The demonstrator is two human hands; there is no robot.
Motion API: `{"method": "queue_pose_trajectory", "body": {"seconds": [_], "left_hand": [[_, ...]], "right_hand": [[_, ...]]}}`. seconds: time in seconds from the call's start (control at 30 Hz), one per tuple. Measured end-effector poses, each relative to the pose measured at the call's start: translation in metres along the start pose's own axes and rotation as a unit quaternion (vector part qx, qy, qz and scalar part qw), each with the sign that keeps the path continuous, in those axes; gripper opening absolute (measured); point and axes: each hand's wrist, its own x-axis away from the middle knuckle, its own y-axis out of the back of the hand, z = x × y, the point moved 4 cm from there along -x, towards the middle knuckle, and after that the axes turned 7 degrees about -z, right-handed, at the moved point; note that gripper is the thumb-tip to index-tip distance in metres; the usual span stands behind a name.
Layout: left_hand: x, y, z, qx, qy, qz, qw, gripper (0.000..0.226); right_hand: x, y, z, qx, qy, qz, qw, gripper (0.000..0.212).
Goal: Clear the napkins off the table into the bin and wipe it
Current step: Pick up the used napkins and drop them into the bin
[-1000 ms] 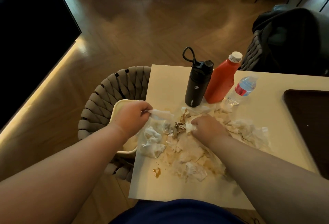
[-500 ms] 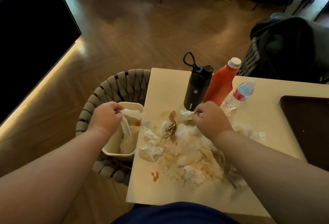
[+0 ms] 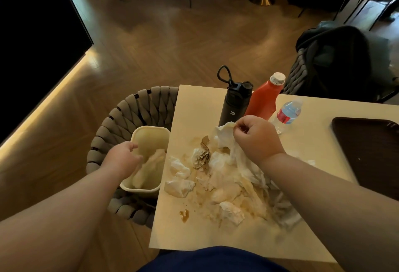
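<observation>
Right hand: your right hand is raised over the far side of the mess, fingers curled in, thumb and forefinger pinching the top corner of a white napkin.
Napkin against the grip: the pinched corner sits at your fingertips, to the left of the knuckles; the rest of the sheet hangs down under your palm and wrist and trails into the heap on the table.
Left hand: your left hand hangs over the near-left part of the bin, fingers loosely curled and slack, with nothing in them.
Bin: the cream bin sits on the woven chair just beside the table's left edge; a crumpled napkin lies inside it, right of your left fingers.
Napkin pile: stained, crumpled napkins spread across the middle of the table, between your two forearms, with a brown crumpled wad near the top of the heap.
Spill: a small brown puddle lies on the bare tabletop, near the pile's lower left.
Far edge: a black flask, a red sauce bottle and a small water bottle stand in a row behind your right hand.
Right side: a dark tray lies on the table, well apart from the napkins.
</observation>
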Motion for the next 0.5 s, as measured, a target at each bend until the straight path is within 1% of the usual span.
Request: {"method": "queue_pose_trajectory", "body": {"seconds": [0.17, 0.3, 0.5], "left_hand": [[0.007, 0.005, -0.004, 0.02, -0.017, -0.009, 1.0, 0.048], [0.015, 0.02, -0.015, 0.053, -0.067, -0.015, 0.996, 0.045], [0.029, 0.048, -0.034, 0.072, -0.144, -0.034, 0.986, 0.044]], "right_hand": [[0.0, -0.01, 0.011, -0.036, -0.019, 0.01, 0.999, 0.014], [0.0, -0.036, 0.032, -0.074, -0.04, 0.059, 0.995, 0.014], [0.002, -0.092, 0.072, -0.132, -0.099, 0.143, 0.976, 0.012]]}}
